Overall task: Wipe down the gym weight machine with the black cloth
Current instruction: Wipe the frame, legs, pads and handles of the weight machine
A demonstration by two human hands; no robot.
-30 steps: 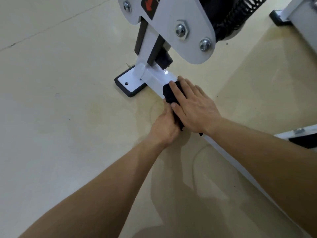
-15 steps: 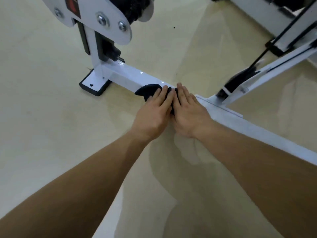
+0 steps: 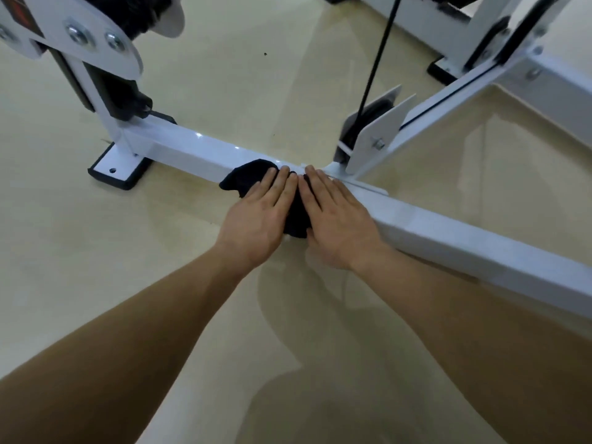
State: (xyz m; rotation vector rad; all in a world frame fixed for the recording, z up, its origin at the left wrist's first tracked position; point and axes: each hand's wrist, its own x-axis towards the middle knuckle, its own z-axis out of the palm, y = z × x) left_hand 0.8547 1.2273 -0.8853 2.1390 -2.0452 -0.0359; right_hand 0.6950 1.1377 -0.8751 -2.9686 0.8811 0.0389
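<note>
A white floor bar [image 3: 179,149] of the gym weight machine runs from a black-edged foot plate [image 3: 115,169] at the left down to the right. The black cloth [image 3: 246,177] is draped over this bar near a welded joint. My left hand [image 3: 256,222] lies flat on the cloth with straight fingers. Beside it, my right hand [image 3: 339,225] also lies flat, pressing the cloth's right part and the bar. The two hands touch at the fingertips. Most of the cloth is hidden beneath them.
A white upright with bolted plates [image 3: 93,43] rises at the upper left. A slanted white beam [image 3: 448,100] with a pulley bracket [image 3: 374,136] and a black cable [image 3: 378,56] joins the bar at the right. Beige floor [image 3: 80,267] surrounds the frame.
Both hands and the cloth slid rightward along the bar, away from the foot plate toward the joint. The left hand came up from the bar's side and now lies flat on the cloth.
</note>
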